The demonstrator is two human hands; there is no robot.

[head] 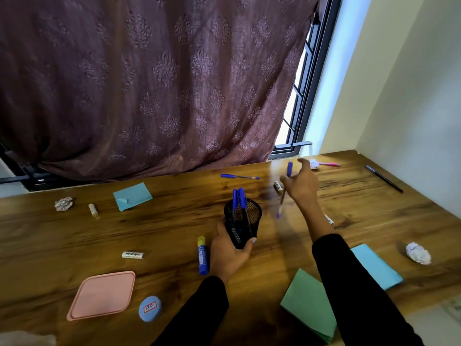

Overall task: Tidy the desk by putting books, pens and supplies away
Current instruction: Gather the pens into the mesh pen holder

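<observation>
My left hand (230, 255) grips a black mesh pen holder (243, 221) lifted above the wooden desk (162, 228), with two blue pens (238, 199) standing in it. To its right, my right hand (301, 186) pinches a blue pen (284, 193), blurred, cap up and tip down. Another blue pen (239, 176) lies behind the holder. A pink pen (329, 164) and a dark pen (384, 178) lie at the far right. A blue glue stick (202, 255) lies left of my left hand.
Blue paper pads (132, 196) (376, 265) and a green pad (309, 310) lie on the desk. So do crumpled papers (63, 204) (417, 252) (314, 163), batteries (92, 210) (278, 186), an eraser (133, 254), a pink lid (102, 295) and a blue lid (150, 308). A curtain (149, 83) hangs behind.
</observation>
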